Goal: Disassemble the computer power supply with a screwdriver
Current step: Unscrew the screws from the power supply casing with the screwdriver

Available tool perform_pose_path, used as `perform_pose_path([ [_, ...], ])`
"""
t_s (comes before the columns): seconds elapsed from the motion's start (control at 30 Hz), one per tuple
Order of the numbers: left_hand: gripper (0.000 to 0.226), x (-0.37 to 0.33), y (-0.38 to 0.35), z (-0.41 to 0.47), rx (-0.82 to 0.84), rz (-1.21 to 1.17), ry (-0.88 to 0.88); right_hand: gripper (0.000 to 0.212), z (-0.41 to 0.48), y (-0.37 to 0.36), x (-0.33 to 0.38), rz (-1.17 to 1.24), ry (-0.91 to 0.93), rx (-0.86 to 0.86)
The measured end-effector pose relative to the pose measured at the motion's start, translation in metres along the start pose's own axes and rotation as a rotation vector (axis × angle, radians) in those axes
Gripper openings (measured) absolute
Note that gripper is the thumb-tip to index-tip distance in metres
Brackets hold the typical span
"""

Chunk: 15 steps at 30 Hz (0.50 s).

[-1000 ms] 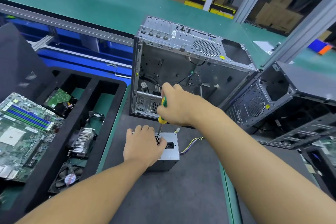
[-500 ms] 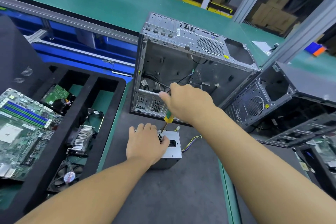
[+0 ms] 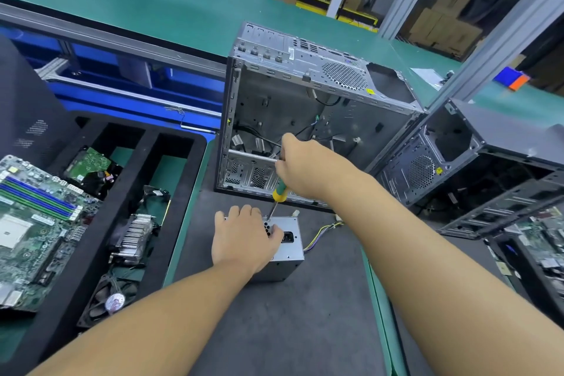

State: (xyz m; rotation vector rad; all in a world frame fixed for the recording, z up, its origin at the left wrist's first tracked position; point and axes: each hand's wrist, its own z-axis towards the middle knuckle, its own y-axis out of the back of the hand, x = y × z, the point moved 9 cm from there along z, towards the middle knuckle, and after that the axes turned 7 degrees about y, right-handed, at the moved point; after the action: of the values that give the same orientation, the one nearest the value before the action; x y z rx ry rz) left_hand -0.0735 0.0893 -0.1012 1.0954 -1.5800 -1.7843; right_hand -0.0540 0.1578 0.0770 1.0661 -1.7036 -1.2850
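- Left hand (image 3: 244,238) lies flat, fingers straight, on the supply (image 3: 290,249), mid-frame.
- Right hand (image 3: 300,166) grips the screwdriver (image 3: 278,195), its tip on the supply's top edge.

Silver-grey boxy metal power supply (image 3: 296,251) with honeycomb vent holes; above it, a green-and-yellow-handled screwdriver (image 3: 279,191); under it, a dark grey mat (image 3: 290,330).

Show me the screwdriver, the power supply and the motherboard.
screwdriver (image 3: 279,191): head view, on its green-and-yellow handle.
power supply (image 3: 292,224): head view, on its bare metal top face.
motherboard (image 3: 33,223): head view, on the green board at far left.
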Motion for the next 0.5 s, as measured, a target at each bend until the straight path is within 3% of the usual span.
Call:
perform_pose_path([
  [0.1,0.065,-0.001,0.0,0.0,-0.003,0.002,0.0,0.024,0.001,-0.007,0.005,0.049,0.045,0.141],
  [0.17,0.067,-0.001,-0.001,0.001,-0.003,0.001,0.0,0.026,0.002,-0.008,0.006,0.024,0.038,0.148],
  [0.27,0.068,-0.001,0.0,0.001,-0.012,0.0,0.005,0.033,0.004,-0.002,0.002,-0.059,-0.025,0.007],
  [0.37,0.065,-0.001,0.001,0.001,-0.008,-0.018,0.007,0.018,0.005,0.003,0.013,-0.072,0.085,-0.105],
  [0.4,0.063,-0.001,0.001,0.001,-0.008,-0.031,-0.001,0.012,0.005,0.001,0.016,-0.044,0.119,-0.08],
  [0.5,0.046,-0.004,0.005,-0.001,-0.024,-0.108,-0.049,0.024,0.003,-0.007,0.015,0.004,0.137,0.072],
])
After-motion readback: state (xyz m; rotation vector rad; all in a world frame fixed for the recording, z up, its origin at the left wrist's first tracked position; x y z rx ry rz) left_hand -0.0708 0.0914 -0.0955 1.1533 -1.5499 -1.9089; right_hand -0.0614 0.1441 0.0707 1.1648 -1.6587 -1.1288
